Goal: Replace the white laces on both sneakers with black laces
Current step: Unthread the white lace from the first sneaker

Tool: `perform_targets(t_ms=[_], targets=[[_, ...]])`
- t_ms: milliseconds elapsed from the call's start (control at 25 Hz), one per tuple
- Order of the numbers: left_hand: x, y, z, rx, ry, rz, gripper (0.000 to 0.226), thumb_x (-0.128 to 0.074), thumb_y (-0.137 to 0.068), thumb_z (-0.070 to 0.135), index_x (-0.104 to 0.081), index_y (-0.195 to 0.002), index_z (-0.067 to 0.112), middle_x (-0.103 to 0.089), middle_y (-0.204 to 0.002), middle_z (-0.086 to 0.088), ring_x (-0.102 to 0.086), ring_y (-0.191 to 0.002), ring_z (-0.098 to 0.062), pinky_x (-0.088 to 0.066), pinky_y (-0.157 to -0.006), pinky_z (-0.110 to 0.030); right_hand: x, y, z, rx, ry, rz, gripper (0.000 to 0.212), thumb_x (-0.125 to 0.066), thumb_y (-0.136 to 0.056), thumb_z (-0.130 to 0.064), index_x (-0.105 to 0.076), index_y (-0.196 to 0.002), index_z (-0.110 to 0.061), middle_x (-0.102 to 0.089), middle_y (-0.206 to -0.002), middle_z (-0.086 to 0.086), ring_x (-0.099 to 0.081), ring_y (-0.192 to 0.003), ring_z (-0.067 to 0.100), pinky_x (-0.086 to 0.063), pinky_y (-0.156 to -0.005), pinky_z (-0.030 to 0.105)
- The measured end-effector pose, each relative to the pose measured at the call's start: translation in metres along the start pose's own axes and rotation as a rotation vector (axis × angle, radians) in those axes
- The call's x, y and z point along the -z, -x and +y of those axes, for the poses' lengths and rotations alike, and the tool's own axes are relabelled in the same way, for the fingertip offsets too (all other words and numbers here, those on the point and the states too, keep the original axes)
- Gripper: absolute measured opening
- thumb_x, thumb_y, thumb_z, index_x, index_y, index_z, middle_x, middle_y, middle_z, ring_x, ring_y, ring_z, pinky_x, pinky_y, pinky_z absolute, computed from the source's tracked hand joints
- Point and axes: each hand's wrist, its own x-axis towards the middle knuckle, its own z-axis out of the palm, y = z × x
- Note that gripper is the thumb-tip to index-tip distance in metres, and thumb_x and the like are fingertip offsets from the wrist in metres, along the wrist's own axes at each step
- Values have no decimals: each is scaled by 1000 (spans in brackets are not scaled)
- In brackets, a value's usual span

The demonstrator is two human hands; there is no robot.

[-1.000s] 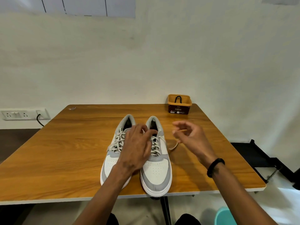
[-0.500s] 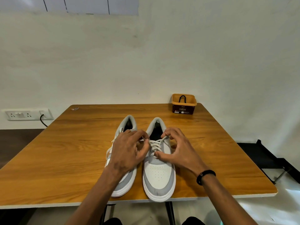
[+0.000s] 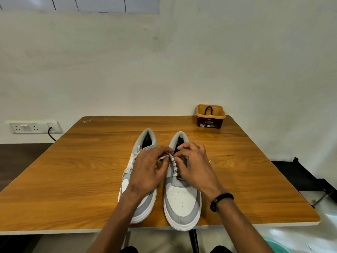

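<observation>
White lace [image 3: 172, 162]: threaded up the right sneaker [image 3: 181, 196], mid-table near the front edge.
Left hand [image 3: 147, 172]: fingers curled, pinching a lace end at the top eyelets.
Right hand [image 3: 196, 167]: fingers curled, pinching the lace from the other side.
Left sneaker [image 3: 144, 143]: just beside the right one, partly under the left hand.
Black lace [image 3: 208, 109]: loop showing in the tub [image 3: 210, 121] at the far right corner.
Table [image 3: 82, 176]: wooden.
Wristband [image 3: 219, 199]: black, on the right wrist.

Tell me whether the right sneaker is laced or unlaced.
Laced. White lace crosses the eyelets of the right sneaker; left hand and right hand pinch it near the top.
</observation>
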Motion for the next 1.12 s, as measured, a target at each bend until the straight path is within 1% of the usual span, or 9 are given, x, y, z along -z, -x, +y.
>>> perform_targets(t_ms=[120, 240, 400, 480, 600, 760, 880, 1000, 1120], targets=[[-1, 3, 3, -1, -51, 9, 36, -55, -98, 44, -69, -129, 31, -73, -117, 15, -64, -108, -1, -53, -100, -37, -5, 1, -5, 8, 8, 80, 7, -61, -103, -20, -67, -103, -24, -55, -113, -9, -42, -113, 9, -40, -92, 21], [-3, 5, 3, -28, -94, 27, 32, -57, -99, 38, -67, -128, 31, -72, -115, 15, -61, -106, 0, -49, -100, -33, -8, 8, 3, -87, -216, 260, 8, -56, -106, -19, -61, -101, -24, -54, -112, -10, -55, -105, 2, -50, -87, 19], [-6, 9, 2, -47, -163, 75, 30, -62, -97, 37, -67, -126, 30, -72, -109, 11, -56, -100, 0, -45, -97, -28, -8, 26, 17, -420, -657, 399, 9, -66, -102, -31, -72, -96, -36, -73, -107, -9, -69, -105, 13, -61, -92, 44], [-7, 10, 2, -52, -170, 68, 33, -61, -96, 39, -67, -127, 29, -72, -110, 9, -60, -102, -5, -43, -97, -26, -3, 31, 17, -340, -545, 393, 9, -71, -98, -32, -72, -106, -35, -69, -116, -11, -66, -111, 10, -60, -91, 33], [-6, 11, 2, -46, -177, 58, 34, -58, -97, 40, -66, -129, 29, -72, -111, 9, -59, -103, -5, -40, -95, -24, 7, 22, 6, -74, -207, 250, 34, -72, -97, -31, -68, -131, -30, -50, -137, -14, -50, -125, 0, -49, -97, 16], [-4, 12, 2, -10, -159, 41, 35, -54, -100, 39, -65, -131, 31, -72, -116, 9, -58, -108, -4, -36, -97, -20, 8, -4, -10, 15, 147, 31, 23, -71, -99, -26, -73, -122, -25, -46, -143, -4, -40, -132, 14, -51, -103, 31], [-3, 11, 3, -2, -164, 31, 34, -49, -103, 38, -65, -132, 31, -71, -116, 10, -59, -108, -4, -41, -98, -23, 11, -7, -13, 13, 107, 64, 6, -71, -98, -26, -72, -103, -23, -50, -124, -7, -46, -120, 9, -51, -92, 25], [-3, 11, 5, -13, -145, 57, 32, -48, -104, 33, -67, -129, 29, -72, -110, 8, -60, -102, -5, -41, -95, -22, 19, 7, -2, -88, -147, 189, 3, -72, -98, -23, -70, -95, -23, -55, -114, -13, -57, -104, 0, -51, -84, 15], [-2, 10, 5, -22, -124, 59, 32, -48, -104, 30, -68, -128, 26, -73, -106, 7, -62, -97, -7, -46, -92, -27, 29, 26, 16, -231, -340, 329, 5, -71, -99, -23, -69, -95, -27, -67, -105, -14, -63, -99, 0, -55, -84, 22]])
